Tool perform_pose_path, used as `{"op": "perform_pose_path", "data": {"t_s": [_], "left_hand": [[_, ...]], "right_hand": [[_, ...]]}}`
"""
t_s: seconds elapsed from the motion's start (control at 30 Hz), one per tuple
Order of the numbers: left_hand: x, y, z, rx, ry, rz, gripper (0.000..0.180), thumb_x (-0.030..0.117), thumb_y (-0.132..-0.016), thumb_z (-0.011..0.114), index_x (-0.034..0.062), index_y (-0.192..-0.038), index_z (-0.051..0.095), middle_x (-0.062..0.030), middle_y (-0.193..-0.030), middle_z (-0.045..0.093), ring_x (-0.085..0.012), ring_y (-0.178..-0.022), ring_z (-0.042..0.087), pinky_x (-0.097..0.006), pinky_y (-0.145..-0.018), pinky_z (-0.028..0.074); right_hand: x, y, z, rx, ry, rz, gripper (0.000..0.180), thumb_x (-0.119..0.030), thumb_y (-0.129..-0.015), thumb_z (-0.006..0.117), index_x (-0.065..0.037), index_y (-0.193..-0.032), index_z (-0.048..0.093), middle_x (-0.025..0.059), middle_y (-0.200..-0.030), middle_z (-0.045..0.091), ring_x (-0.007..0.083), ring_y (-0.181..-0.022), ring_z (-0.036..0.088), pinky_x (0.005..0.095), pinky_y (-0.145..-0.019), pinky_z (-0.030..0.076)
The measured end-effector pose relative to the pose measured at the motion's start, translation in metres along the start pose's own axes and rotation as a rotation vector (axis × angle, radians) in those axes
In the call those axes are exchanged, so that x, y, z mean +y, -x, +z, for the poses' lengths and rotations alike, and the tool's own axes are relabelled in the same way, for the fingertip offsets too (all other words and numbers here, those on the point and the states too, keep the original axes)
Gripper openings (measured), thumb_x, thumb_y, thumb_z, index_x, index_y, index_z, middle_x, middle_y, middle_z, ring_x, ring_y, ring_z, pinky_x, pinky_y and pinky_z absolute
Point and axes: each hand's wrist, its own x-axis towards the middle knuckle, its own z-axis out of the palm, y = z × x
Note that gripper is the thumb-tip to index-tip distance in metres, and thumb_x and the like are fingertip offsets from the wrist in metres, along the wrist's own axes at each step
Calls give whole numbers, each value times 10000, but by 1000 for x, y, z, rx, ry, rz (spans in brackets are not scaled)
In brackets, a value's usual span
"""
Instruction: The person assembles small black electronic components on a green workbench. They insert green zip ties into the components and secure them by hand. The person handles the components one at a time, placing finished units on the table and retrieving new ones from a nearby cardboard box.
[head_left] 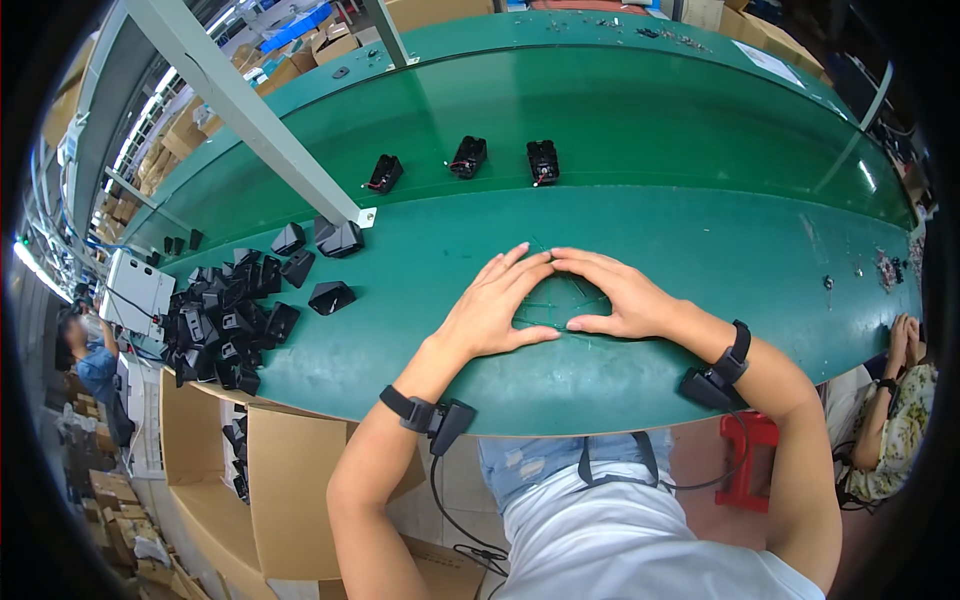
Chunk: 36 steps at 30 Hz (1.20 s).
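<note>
My left hand (493, 308) lies on the green tabletop (450, 385) with its fingers stretched out, holding nothing. Opposite it, my right hand (625, 298) is also open, fingers extended and thumb apart. The fingertips of both hands meet or nearly meet at the far side, and the thumbs come close at the near side, so the hands frame a ring. Inside that ring only scratched green surface with thin lines shows. The nearest loose part is a black angular plastic housing (331, 297), left of my left hand.
A heap of black housings (215, 325) covers the table's left end. Three black units with wires, one of them here (543, 162), sit on the green belt (650, 120). A metal post (260, 130) stands at left. Below is an open carton (295, 490); another person's hands (905, 340) are at right.
</note>
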Motion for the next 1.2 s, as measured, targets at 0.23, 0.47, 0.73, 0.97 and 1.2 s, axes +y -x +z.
{"op": "perform_pose_path", "data": {"t_s": [0.23, 0.47, 0.73, 0.97, 1.2], "left_hand": [[7, 52, -21, -73, -241, -237, 1314, 776, -596, 748, 58, -1561, 220, -176, -1633, 169, -386, -1515, 112, -597, -1194, 123], [20, 5, 6, -17, -245, -97, 1088, 701, -787, 653, 48, -1555, 244, -185, -1625, 196, -373, -1506, 167, -563, -1202, 150], [14, 7, 13, 23, 50, -21, 787, 522, -926, 591, 34, -1501, 365, -188, -1584, 298, -361, -1482, 251, -496, -1200, 227], [20, 33, -14, -100, -192, -127, 1102, 733, -777, 634, 92, -1571, 217, -179, -1635, 155, -396, -1509, 132, -583, -1194, 150], [16, 1, 9, -112, -374, -38, 833, 612, -952, 468, 93, -1563, 242, -160, -1638, 163, -383, -1511, 134, -594, -1187, 160]], "right_hand": [[-16, 62, -46, -112, 352, 179, 1163, -692, -709, 737, -2, -1524, 277, 241, -1586, 239, 424, -1469, 234, 536, -1192, 215], [-39, 41, 10, 23, 355, 232, 906, -454, -873, 659, 57, -1507, 261, 294, -1564, 243, 431, -1466, 241, 507, -1199, 214], [-48, 21, 17, 195, -16, 171, 846, -341, -843, 706, 35, -1487, 308, 270, -1529, 321, 438, -1434, 302, 506, -1176, 269], [-61, 67, -4, -124, 424, 279, 1141, -716, -783, 644, 53, -1521, 237, 298, -1591, 160, 459, -1488, 142, 541, -1197, 170], [-50, 31, 25, 16, 383, 155, 742, -448, -941, 587, 10, -1481, 369, 290, -1562, 258, 422, -1471, 238, 518, -1186, 231]]}}
